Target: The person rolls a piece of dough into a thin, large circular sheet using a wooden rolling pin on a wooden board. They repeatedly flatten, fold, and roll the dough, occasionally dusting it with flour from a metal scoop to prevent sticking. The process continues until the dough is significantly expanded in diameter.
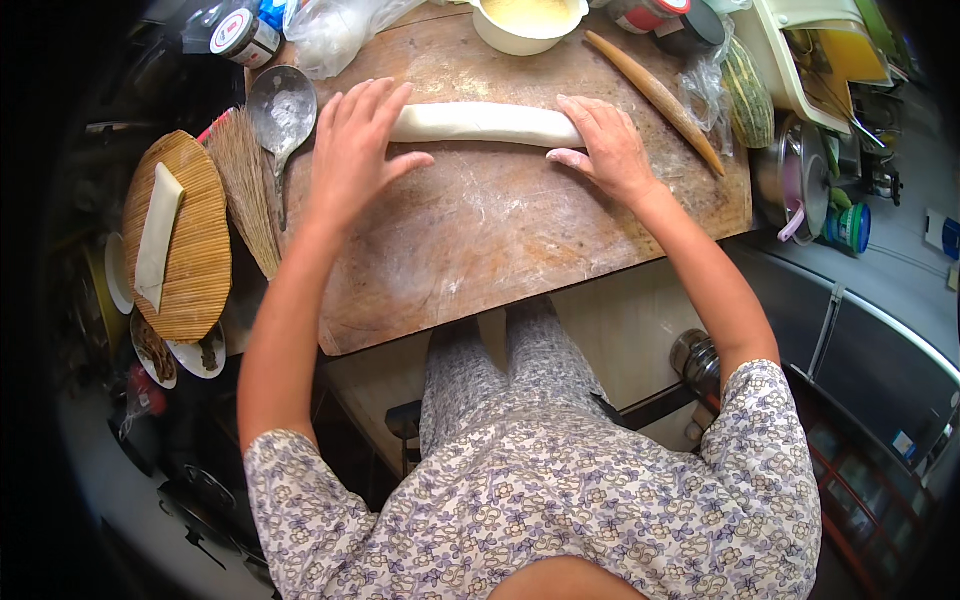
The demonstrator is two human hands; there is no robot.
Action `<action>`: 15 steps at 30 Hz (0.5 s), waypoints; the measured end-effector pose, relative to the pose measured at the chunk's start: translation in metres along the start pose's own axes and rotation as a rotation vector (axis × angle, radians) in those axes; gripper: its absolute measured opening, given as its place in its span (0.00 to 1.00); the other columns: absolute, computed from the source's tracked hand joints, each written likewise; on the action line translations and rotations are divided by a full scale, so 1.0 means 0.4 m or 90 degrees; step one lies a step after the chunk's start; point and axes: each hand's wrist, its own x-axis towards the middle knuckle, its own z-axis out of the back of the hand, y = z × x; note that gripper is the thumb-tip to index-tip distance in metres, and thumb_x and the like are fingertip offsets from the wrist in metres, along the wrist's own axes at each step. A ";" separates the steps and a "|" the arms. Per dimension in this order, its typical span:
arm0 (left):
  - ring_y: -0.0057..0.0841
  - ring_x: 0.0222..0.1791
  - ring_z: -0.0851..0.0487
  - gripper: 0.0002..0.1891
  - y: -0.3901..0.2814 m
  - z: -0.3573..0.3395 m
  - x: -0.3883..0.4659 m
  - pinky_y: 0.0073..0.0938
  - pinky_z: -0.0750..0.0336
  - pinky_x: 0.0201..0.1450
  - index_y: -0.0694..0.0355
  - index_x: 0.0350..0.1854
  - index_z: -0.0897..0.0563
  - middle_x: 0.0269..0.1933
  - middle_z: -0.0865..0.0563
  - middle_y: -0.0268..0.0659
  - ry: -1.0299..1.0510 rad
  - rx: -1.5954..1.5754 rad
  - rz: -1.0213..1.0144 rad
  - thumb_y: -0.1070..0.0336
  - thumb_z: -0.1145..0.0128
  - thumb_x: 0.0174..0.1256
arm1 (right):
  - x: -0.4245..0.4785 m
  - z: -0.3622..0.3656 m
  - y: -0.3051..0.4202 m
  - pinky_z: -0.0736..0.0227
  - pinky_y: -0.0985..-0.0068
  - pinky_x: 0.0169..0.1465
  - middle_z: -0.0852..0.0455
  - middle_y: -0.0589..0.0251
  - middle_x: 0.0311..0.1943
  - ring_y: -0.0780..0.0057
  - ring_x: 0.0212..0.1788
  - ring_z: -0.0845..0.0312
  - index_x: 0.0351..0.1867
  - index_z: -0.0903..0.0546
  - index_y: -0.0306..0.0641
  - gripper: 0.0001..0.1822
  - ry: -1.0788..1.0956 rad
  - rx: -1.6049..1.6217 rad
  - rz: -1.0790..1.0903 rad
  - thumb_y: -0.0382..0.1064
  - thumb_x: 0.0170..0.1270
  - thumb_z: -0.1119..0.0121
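Note:
A long roll of white dough (487, 124) lies crosswise on a floured wooden board (480, 232). My left hand (364, 142) rests at its left end, fingers spread slightly and thumb apart. At the right end, my right hand (604, 142) has its fingers over the dough and its thumb on the near side, with flour on the thumb. A tapered wooden rolling pin (652, 97) lies slantwise to the right of my right hand. Left of my left hand, a metal ladle (259, 105) holds white flour (291, 112).
A straw brush (244, 187) lies beside a round slatted mat (199, 247) bearing a flat dough strip (159, 232). A white bowl of yellow meal (525, 41) stands at the far edge. Jars, plastic bags and a striped green squash (746, 94) border the board.

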 end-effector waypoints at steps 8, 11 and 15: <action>0.39 0.44 0.22 0.35 0.065 -0.065 -0.062 0.38 0.25 0.47 0.64 0.44 0.19 0.41 0.21 0.41 0.083 -0.062 -0.033 0.37 0.30 0.43 | -0.059 -0.030 -0.002 0.23 0.67 0.51 0.17 0.60 0.48 0.63 0.50 0.21 0.54 0.20 0.42 0.32 -0.004 0.032 0.019 0.56 0.50 0.28; 0.38 0.42 0.23 0.36 0.000 -0.062 -0.208 0.36 0.25 0.45 0.64 0.42 0.20 0.41 0.22 0.40 0.054 -0.115 -0.064 0.33 0.32 0.43 | -0.165 0.002 0.057 0.24 0.67 0.49 0.17 0.59 0.46 0.64 0.46 0.20 0.54 0.20 0.39 0.35 0.032 0.074 0.061 0.61 0.51 0.31; 0.41 0.48 0.26 0.32 0.005 -0.063 -0.248 0.43 0.30 0.52 0.62 0.47 0.21 0.50 0.23 0.45 0.038 -0.062 -0.044 0.33 0.40 0.60 | -0.201 0.008 0.065 0.28 0.65 0.54 0.18 0.59 0.51 0.60 0.49 0.22 0.58 0.22 0.38 0.36 0.022 0.072 0.064 0.59 0.52 0.32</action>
